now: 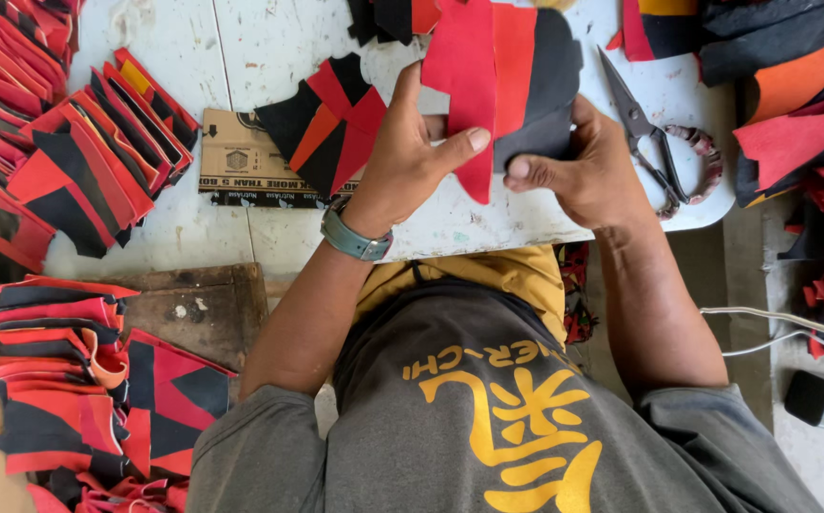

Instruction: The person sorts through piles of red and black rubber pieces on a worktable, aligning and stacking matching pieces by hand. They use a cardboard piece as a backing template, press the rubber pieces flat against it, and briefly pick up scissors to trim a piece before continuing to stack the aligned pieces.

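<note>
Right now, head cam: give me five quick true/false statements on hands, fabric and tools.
1. Both hands hold one red-and-black fabric piece. True: left hand and right hand pinch its lower edge.
2. The scissors are in the right hand. False: they lie on the white table, right of that hand.
3. A watch sits on the left wrist. True.
4. The stacks of cut pieces are blue and green. False: red, black and orange.
5. A flat cardboard piece lies on the table. True.
</note>
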The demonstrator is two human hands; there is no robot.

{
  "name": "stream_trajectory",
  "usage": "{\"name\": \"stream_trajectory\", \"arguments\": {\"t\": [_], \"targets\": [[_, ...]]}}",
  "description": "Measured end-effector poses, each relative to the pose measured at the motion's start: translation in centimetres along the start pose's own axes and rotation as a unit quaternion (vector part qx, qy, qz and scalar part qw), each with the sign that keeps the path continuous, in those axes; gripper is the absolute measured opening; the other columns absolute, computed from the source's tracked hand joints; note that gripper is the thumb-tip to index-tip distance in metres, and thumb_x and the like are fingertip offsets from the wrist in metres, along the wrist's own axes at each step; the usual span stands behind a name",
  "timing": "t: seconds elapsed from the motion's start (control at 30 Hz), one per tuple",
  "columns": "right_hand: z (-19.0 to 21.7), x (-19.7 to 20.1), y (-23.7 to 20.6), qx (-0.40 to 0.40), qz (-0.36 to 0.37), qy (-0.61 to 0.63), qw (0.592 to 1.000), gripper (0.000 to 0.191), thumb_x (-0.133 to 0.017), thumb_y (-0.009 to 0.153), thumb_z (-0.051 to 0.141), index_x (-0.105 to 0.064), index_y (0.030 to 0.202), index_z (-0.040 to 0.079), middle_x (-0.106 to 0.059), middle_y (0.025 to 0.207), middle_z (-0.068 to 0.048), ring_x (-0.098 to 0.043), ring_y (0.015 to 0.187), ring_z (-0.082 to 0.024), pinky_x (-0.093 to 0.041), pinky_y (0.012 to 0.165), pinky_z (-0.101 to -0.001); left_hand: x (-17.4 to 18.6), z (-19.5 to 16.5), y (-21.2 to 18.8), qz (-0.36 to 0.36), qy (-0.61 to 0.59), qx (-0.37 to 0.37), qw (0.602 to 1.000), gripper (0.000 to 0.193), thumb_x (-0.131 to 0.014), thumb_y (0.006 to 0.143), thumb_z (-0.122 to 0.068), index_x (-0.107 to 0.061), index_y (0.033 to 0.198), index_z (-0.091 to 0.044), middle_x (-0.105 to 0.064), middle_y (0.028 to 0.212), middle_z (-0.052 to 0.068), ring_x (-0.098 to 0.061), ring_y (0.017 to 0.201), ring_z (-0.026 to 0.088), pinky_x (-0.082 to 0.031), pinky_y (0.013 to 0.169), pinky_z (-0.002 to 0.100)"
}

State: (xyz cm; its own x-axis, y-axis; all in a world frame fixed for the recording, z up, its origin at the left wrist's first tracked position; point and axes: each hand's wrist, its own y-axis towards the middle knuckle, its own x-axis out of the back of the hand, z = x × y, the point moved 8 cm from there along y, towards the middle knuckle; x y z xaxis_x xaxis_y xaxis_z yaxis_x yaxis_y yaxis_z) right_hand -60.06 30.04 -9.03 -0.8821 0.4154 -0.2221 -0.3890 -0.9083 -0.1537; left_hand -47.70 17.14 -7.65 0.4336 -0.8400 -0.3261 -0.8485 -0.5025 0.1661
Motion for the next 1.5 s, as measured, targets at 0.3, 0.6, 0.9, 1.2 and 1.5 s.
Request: {"name": "stream_trajectory", "arguments": {"t": [0.3,0.6,0.9,1.2,1.5], "targets": [[-0.1,-0.6,0.1,0.005,0.024,0.102,0.994,0.054,-0.081,0.087,-0.005,-0.055,0.135,-0.007,-0.072,0.117,-0.020,-0.076,0.096,-0.023,-0.067,0.083,-0.0350,0.2,1.7,-1.7,0.029,0.065,0.018,0.997,0.092,-0.077,0.095,0.000,-0.010,0.159,-0.002,-0.064,0.136,0.022,-0.077,0.111,0.025,-0.070,0.089,0.035],[-0.4,-0.6,-0.2,-0.018,0.023,0.137,0.990,0.045,-0.080,0.091,-0.006,-0.058,0.130,-0.009,-0.073,0.108,-0.020,-0.076,0.084,-0.022,-0.066,0.076,-0.0332,-0.4,1.0,-1.8,0.018,0.064,0.032,0.997,0.096,-0.075,0.090,0.002,-0.007,0.158,-0.002,-0.069,0.122,0.019,-0.078,0.103,0.023,-0.069,0.079,0.032],[0.3,-0.8,-0.6,0.006,0.022,0.131,0.991,0.044,-0.080,0.092,-0.006,-0.058,0.131,-0.009,-0.073,0.110,-0.021,-0.076,0.087,-0.022,-0.066,0.079,-0.0342,-0.8,0.4,-1.6,0.041,0.092,0.029,0.994,0.097,-0.077,0.095,0.003,-0.007,0.163,-0.004,-0.075,0.119,0.019,-0.082,0.103,0.024,-0.071,0.084,0.033],[1.0,-0.8,-0.6,0.036,-0.007,0.082,0.996,0.047,-0.082,0.090,-0.005,-0.058,0.131,-0.009,-0.073,0.111,-0.020,-0.075,0.088,-0.021,-0.066,0.080,-0.0354,-0.6,0.2,-1.2,0.022,0.135,-0.002,0.991,0.094,-0.076,0.091,0.004,-0.010,0.158,-0.002,-0.069,0.124,0.017,-0.081,0.103,0.025,-0.066,0.080,0.033],[0.7,-1.2,-1.2,0.086,-0.068,-0.100,0.989,0.031,-0.080,0.092,0.000,-0.065,0.118,-0.006,-0.075,0.108,-0.012,-0.073,0.094,-0.016,-0.064,0.089,-0.0337,-0.4,0.7,-1.1,-0.022,0.143,0.024,0.989,0.062,-0.075,0.091,0.000,-0.041,0.143,0.003,-0.076,0.111,0.011,-0.078,0.096,0.016,-0.067,0.080,0.028]]}}
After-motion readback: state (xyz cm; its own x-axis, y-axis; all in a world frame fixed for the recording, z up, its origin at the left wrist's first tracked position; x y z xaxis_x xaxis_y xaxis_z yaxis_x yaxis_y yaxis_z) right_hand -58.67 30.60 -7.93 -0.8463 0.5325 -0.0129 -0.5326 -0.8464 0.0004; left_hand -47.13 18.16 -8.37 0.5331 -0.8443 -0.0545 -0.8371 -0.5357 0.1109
